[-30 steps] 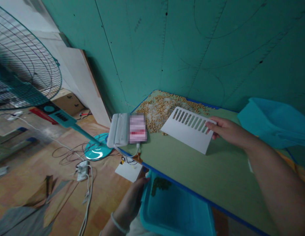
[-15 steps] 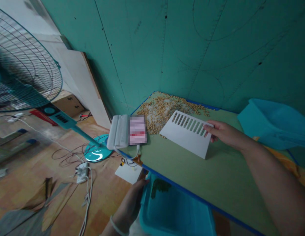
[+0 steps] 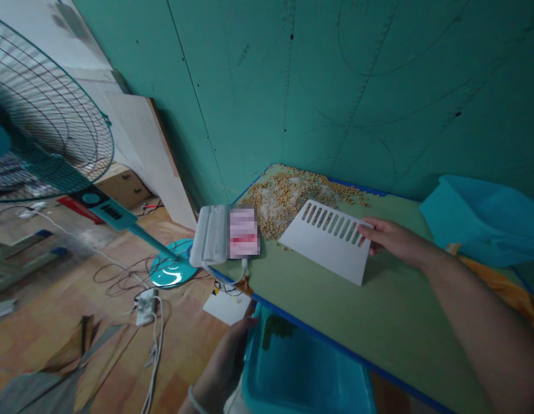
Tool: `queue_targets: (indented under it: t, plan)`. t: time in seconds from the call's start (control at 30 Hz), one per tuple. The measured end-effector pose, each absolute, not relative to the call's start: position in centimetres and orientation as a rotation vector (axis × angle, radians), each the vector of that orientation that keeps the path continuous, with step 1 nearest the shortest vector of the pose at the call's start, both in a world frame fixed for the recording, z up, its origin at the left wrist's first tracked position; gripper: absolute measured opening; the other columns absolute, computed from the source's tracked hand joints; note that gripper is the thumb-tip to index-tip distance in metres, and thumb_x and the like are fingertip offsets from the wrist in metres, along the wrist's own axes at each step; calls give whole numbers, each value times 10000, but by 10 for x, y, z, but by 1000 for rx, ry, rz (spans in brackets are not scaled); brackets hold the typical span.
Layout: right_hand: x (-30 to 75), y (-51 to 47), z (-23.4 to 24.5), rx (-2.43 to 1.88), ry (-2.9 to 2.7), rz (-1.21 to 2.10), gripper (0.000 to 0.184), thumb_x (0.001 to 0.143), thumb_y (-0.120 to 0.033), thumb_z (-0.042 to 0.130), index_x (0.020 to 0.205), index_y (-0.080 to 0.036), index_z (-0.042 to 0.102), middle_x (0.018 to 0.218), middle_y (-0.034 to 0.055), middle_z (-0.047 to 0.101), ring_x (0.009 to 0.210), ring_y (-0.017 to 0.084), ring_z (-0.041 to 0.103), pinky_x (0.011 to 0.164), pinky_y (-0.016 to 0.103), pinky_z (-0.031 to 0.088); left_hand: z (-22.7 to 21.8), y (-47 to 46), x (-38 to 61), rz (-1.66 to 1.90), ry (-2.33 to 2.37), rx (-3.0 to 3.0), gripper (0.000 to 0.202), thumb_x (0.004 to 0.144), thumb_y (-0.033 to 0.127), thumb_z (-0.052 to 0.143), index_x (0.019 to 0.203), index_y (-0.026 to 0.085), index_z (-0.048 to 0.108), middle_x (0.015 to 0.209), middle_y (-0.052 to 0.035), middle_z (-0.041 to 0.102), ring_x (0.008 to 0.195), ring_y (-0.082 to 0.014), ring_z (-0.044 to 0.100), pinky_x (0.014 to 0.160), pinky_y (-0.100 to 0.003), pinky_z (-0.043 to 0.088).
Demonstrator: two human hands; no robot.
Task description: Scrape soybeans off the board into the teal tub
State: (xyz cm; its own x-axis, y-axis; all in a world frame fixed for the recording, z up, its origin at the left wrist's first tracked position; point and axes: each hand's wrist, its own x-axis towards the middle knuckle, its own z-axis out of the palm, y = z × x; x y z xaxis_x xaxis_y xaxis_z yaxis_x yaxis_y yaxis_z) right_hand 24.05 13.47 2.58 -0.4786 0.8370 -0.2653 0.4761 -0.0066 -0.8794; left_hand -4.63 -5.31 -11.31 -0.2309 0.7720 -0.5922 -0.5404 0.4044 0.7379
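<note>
In my right hand [image 3: 379, 233] is the edge of a white slotted board [image 3: 325, 244], with thumb and fingers closed near its row of slots. The board leans at a tilt, its lower edge by the green tabletop [image 3: 404, 310]. Behind and left of it spreads a layer of yellowish beans [image 3: 277, 195] mixed with a whitish material. Below the table's front edge, my left hand [image 3: 236, 348] grips the left rim of a blue plastic bin [image 3: 310, 368]. Some dark green bits [image 3: 279, 329] lie inside that bin. The left fingertips are partly hidden.
Another blue bin [image 3: 486, 221] stands at the table's right, with orange cloth [image 3: 493, 276] beside it. A white device [image 3: 210, 236] with a cable sits at the left corner. A fan [image 3: 115, 210], a power strip [image 3: 146, 306] and loose cords occupy the floor. A green wall [image 3: 249, 103] rises behind.
The view has shifted slightly, so most things appear a little lower. The blue bin under the table edge has moved slightly left with my left hand. My right hand keeps its hold on the board.
</note>
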Motion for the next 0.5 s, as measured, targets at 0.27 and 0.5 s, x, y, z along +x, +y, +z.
queue_targets:
  t: [0.27, 0.5]
  plan:
    - [241, 135, 23, -1363, -1922, 1516, 303, 751, -478, 484, 838, -189, 509, 694, 11, 566, 508, 88, 460, 467, 233, 364, -123, -50, -47, 1228, 1379, 248, 531, 562, 15, 557, 1055, 212, 557, 643, 11, 695, 948, -271, 582, 774, -304, 471]
    - [235, 135, 17, -1339, -1954, 1487, 335, 756, -513, 458, 836, -189, 489, 671, 4, 551, 484, 88, 458, 432, 229, 346, -132, -45, -45, 1203, 1350, 228, 473, 600, 88, 577, 1058, 209, 559, 566, 3, 679, 908, -279, 599, 738, -314, 486]
